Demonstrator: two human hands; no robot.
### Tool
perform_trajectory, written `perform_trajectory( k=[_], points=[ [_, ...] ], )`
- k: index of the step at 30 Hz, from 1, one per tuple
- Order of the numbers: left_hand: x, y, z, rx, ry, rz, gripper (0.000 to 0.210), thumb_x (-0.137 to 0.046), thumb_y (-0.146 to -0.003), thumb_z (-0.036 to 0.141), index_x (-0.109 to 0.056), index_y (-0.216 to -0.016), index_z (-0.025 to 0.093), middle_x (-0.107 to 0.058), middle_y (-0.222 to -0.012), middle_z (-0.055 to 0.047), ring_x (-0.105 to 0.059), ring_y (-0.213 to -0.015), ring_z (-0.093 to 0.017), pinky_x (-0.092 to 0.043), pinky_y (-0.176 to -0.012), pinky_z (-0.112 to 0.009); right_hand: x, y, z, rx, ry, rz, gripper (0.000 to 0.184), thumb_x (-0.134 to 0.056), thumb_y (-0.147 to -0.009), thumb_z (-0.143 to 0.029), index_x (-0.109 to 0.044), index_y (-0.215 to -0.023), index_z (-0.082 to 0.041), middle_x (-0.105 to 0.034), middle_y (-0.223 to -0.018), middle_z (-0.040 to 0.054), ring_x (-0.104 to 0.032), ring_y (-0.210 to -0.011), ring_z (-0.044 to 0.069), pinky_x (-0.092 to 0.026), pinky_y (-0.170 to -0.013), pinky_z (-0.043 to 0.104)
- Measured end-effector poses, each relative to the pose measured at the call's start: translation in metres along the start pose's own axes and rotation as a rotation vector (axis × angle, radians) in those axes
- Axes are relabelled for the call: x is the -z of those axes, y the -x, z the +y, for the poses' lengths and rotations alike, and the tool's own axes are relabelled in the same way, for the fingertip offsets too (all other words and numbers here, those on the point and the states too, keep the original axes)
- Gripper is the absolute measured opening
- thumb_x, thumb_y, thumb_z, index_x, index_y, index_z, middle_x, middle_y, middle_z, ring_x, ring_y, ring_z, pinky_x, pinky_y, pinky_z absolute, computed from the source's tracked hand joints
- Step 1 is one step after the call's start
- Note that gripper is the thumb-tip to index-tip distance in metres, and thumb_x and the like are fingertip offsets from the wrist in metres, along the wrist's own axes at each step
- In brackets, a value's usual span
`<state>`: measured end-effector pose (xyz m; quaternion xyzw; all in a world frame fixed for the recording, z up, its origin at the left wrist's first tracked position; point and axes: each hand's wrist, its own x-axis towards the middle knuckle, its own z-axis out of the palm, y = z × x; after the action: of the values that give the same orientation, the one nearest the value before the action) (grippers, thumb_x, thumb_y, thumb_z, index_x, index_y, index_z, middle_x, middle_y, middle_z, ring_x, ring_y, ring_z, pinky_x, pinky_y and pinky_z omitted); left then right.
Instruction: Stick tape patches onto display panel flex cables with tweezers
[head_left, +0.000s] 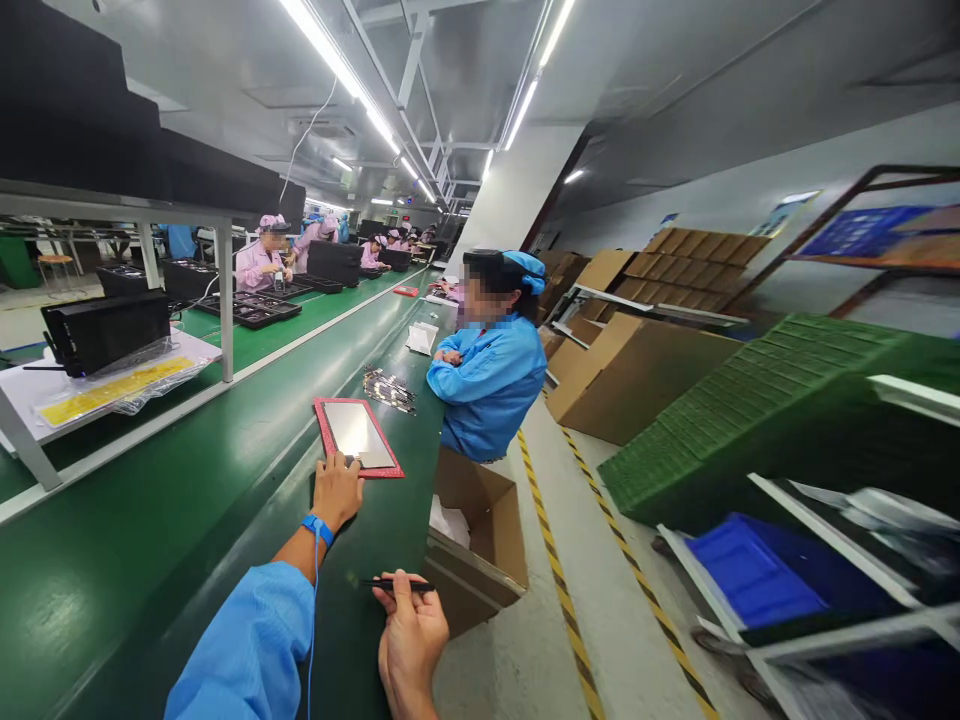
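On the green bench lies a flat panel with a shiny silvery face (355,432), set in a red, foam-like tray (390,471). My left hand (337,492), with a blue wrist strap (319,528) and its cord, has its fingers bent over the tray's near edge. A small dark spot by the fingertips is too small to name. Nearer to me, my right hand (411,630) is closed around thin black tweezers (397,584), pinched between thumb and fingers above the bench's right edge. Their tips point left and touch nothing.
Many small strip-like parts (388,389) lie beyond the tray, with a white folded piece (422,338) farther off. A co-worker in blue (491,385) sits at the right edge, arms folded. An open cardboard box (480,545) stands beside the bench (225,540). Shelving is at left.
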<state>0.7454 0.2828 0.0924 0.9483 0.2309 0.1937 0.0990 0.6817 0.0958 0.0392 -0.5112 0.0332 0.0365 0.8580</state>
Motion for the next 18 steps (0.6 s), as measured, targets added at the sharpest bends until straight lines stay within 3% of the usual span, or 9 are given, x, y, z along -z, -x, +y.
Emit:
perform_trajectory(
  k=[6,10,12,14,16,18],
  points=[
    [0.010,0.004,0.003,0.078,0.145,0.017,0.035,-0.069,-0.102,0.040,-0.067,-0.127,0.017,-0.065,-0.134,-0.011,-0.062,-0.126,-0.029,-0.053,-0.109,-0.055,0.001,-0.002,0.000,0.028,0.022,0.000,0.053,-0.093,-0.072,-0.058,-0.063,-0.090,-0.018,-0.073,-0.083,0.0035,-0.072,-0.073,0.017,-0.063,-0.060,0.025],
    [0.035,0.001,0.005,0.205,0.313,0.077,0.029,-0.068,-0.102,0.039,-0.069,-0.119,0.016,-0.068,-0.126,-0.010,-0.066,-0.118,-0.026,-0.057,-0.104,-0.050,0.001,-0.002,0.000,0.033,0.036,-0.005,0.054,-0.094,-0.071,-0.058,-0.063,-0.091,-0.018,-0.072,-0.082,0.0025,-0.072,-0.072,0.017,-0.063,-0.060,0.024],
    [0.062,-0.005,0.007,0.261,0.420,0.126,0.027,-0.068,-0.103,0.041,-0.069,-0.114,0.016,-0.070,-0.117,-0.008,-0.068,-0.107,-0.022,-0.059,-0.098,-0.045,0.001,-0.002,0.000,0.031,0.042,-0.007,0.055,-0.094,-0.070,-0.057,-0.063,-0.090,-0.017,-0.072,-0.080,0.0025,-0.071,-0.071,0.017,-0.063,-0.059,0.024],
    [0.102,-0.010,0.011,0.286,0.540,0.196,0.026,-0.066,-0.104,0.041,-0.069,-0.105,0.015,-0.070,-0.103,-0.005,-0.068,-0.093,-0.018,-0.060,-0.088,-0.039,0.000,-0.001,0.000,0.029,0.046,-0.008,0.055,-0.094,-0.070,-0.057,-0.063,-0.090,-0.017,-0.072,-0.079,0.0026,-0.071,-0.070,0.017,-0.063,-0.058,0.025],
    [0.152,-0.004,0.016,0.271,0.668,0.287,0.029,-0.061,-0.105,0.040,-0.068,-0.093,0.014,-0.067,-0.087,-0.002,-0.065,-0.080,-0.016,-0.056,-0.077,-0.032,-0.001,-0.001,0.000,0.027,0.048,-0.009,0.055,-0.094,-0.070,-0.057,-0.063,-0.090,-0.017,-0.073,-0.078,0.0028,-0.072,-0.069,0.017,-0.063,-0.057,0.025],
    [0.208,0.019,0.021,0.202,0.791,0.386,0.038,-0.049,-0.108,0.037,-0.066,-0.083,0.015,-0.062,-0.077,-0.001,-0.061,-0.076,-0.015,-0.049,-0.070,-0.027,-0.001,-0.001,0.000,0.027,0.051,-0.010,0.055,-0.094,-0.069,-0.057,-0.063,-0.089,-0.017,-0.073,-0.079,0.0029,-0.072,-0.068,0.017,-0.063,-0.056,0.025]
  ],
)
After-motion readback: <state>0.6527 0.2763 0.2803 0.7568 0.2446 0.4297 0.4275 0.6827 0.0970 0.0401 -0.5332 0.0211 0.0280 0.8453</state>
